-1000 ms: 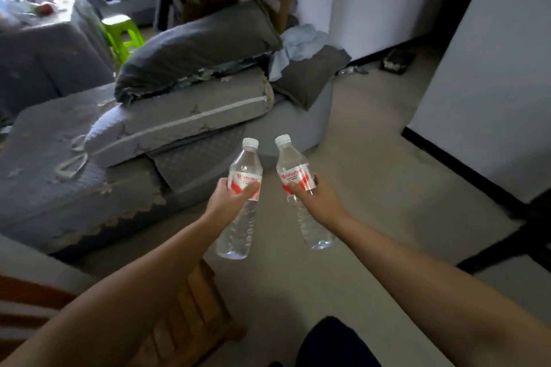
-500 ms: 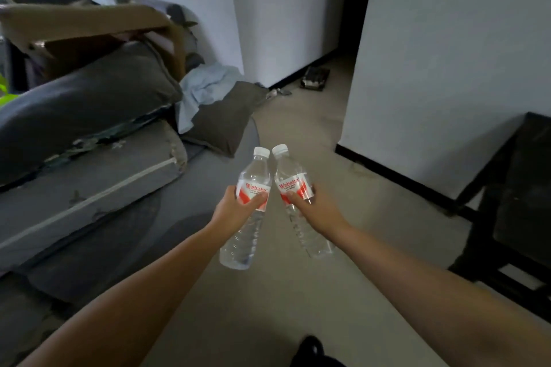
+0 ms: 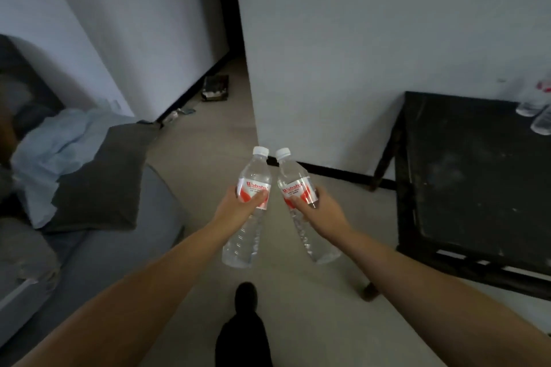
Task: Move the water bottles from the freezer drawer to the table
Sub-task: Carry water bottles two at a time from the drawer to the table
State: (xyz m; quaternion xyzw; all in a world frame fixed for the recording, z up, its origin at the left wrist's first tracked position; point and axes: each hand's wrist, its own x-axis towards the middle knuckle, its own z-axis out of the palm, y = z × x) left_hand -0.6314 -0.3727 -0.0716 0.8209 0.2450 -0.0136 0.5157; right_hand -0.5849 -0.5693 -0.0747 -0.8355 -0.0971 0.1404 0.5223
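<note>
Both hands gripping water bottles, left hand (image 3: 235, 210) one bottle (image 3: 249, 211), right hand (image 3: 323, 211) another (image 3: 298, 202), dark bench (image 3: 477, 176) at three o'clock.

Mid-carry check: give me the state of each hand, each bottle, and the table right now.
Left hand: grips the left bottle at its label.
Right hand: grips the right bottle at its label.
Left bottle: capped, held above the floor, tilted.
Right bottle: capped, held above the floor, tilted.
Table: to the right, two blurred bottles at its far corner.
</note>
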